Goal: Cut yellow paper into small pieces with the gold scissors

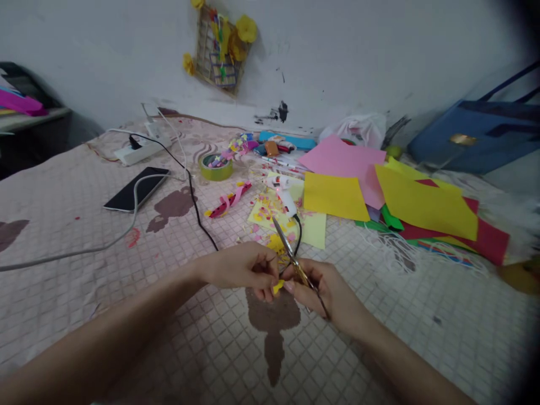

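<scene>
Between the fingertips of my left hand [248, 271] is a small yellow paper piece [278, 287], pinched near the front of the bed-like patterned cloth. My right hand [327, 289] is closed around a pair of scissors [291, 247], whose blades point up and away to the left. Its thumb and fingertips come up close to the yellow piece; whether they touch it I cannot tell. Just beyond both hands, yellow and pink paper scraps [265, 209] lie scattered on a pale yellow sheet [314, 229]. A white glue gun [287, 198] with a lit red spot rests on that sheet.
Coloured sheets [426, 199] and white string [390, 247] lie to the right, near a blue bag [476, 135]. A tape roll [216, 167], a decorated red strip [231, 199], a phone [137, 188] and a power strip [141, 151] stand left. A black cord [194, 197] runs towards my hands.
</scene>
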`<move>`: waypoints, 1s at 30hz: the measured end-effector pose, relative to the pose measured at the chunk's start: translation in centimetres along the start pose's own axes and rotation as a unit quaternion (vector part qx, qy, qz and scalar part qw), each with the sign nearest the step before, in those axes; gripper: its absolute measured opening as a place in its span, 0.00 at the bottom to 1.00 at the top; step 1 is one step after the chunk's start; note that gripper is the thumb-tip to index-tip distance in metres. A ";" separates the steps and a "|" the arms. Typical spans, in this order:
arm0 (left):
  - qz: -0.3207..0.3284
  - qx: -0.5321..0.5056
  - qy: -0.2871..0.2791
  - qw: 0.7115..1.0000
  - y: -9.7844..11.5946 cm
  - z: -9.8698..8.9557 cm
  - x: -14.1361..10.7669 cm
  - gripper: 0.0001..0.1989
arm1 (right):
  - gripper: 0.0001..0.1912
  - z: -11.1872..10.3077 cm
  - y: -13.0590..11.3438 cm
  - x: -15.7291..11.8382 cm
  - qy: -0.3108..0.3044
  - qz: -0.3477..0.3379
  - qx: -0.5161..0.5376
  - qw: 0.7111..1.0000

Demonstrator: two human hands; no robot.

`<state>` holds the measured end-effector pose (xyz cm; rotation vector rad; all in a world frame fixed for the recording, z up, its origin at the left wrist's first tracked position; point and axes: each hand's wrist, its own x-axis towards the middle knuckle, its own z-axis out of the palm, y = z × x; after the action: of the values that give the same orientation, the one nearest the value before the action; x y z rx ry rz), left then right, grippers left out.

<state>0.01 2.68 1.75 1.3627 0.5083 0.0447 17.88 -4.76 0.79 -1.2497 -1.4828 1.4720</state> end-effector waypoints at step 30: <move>0.090 -0.146 0.112 0.979 0.0 -1.9 0.2 0.06 | 0.26 -2.7 2.3 -0.6 -0.075 0.072 -0.032 0.994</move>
<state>-0.52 4.46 1.44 1.1156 0.5420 0.4098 20.97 -4.75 -1.08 -1.3340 -1.5753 1.6560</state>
